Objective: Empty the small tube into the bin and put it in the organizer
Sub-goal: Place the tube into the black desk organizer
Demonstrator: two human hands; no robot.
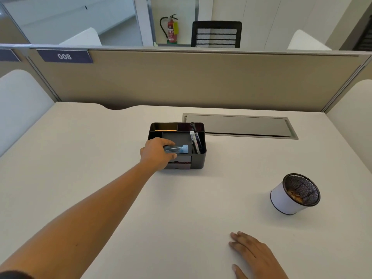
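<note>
Two hands showing here. Closest in, the right hand (255, 256) is lying flat and open on the desk (120, 188), holding nothing. Further out to the right, the little mesh bin (295, 194) is sitting on its own with some brownish bits inside. Beyond that, the left hand (157, 153) is reaching over the black organizer (198, 161), fingers curled round the small tube (177, 149), which is lying sideways with its blue cap (185, 149) poking out rightward past the fingertips, over the middle compartment. Markers (194, 140) are standing in the right-hand slot.

beige partition (201, 77) | black mesh chair (216, 34) | fire extinguisher (172, 29)
</note>
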